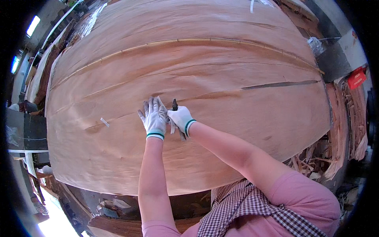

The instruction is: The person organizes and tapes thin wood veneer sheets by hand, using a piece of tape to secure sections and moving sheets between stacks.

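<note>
The sheet of thin wood veneer lies flat and fills most of the frame, from the upper left down to just above your forearms. It is pale reddish brown with long grain lines running left to right. One narrow dark split shows at the right of centre, and a long pale seam arcs across the upper part. A small white scrap, perhaps tape, sits on it at the left of centre.

Both your gloved hands meet on a crack line near the middle of the frame. Your left hand lies flat with the fingers spread, pressing the sheet down, probably to keep the thin wood from lifting or shifting beside the crack. Your right hand is closed around a small dark tool, whose tip points up out of the fist; you hold it right against the left hand, so the work stays on the pinned spot.

Beyond the sheet's right edge, wood scraps are piled, and a red object sits above them.
</note>
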`<action>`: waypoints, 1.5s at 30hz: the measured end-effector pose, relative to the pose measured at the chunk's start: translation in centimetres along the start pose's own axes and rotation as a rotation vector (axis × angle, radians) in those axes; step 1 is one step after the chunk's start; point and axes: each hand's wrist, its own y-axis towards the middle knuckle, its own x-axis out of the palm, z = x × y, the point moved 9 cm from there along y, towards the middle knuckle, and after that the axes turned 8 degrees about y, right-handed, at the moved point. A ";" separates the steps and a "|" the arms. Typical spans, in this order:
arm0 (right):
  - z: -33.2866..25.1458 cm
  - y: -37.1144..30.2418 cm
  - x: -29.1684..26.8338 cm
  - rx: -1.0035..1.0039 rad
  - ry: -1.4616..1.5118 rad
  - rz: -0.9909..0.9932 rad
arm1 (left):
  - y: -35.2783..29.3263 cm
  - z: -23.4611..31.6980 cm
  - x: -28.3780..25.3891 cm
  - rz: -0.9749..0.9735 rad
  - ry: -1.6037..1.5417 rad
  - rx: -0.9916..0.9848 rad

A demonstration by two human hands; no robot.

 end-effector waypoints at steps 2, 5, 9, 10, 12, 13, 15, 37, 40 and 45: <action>0.5 0.6 -0.1 0.015 0.006 0.009 | 0.1 0.2 -0.1 0.013 -0.047 0.009; 0.8 0.4 0.5 0.048 0.014 -0.020 | -0.1 -1.2 0.4 0.071 -0.157 0.006; 0.7 0.6 0.4 0.025 -0.026 -0.010 | 0.2 -0.9 -0.7 0.162 -0.253 0.038; 0.8 0.8 0.3 0.018 -0.044 -0.011 | 0.3 -0.2 0.0 0.057 -0.041 0.046; 0.5 0.2 0.3 0.062 -0.039 -0.085 | 0.2 -0.5 0.0 0.013 -0.022 -0.012; 0.2 0.6 -0.3 0.002 -0.120 -0.148 | 0.5 1.0 -0.5 -0.002 -0.018 -0.012; -3.7 -0.7 -0.7 -0.341 -0.818 -0.219 | 0.2 0.9 -0.5 -0.064 0.023 -0.084; -12.9 -8.2 -32.1 -0.387 -0.729 0.175 | -2.0 22.8 -1.9 0.006 0.192 0.443; -10.0 -17.8 -40.6 -0.142 -0.571 0.018 | -1.9 22.4 -2.2 -0.067 0.338 0.360; 0.7 -32.9 -58.6 0.075 -0.296 0.188 | -5.1 32.7 -4.7 -0.068 0.255 0.106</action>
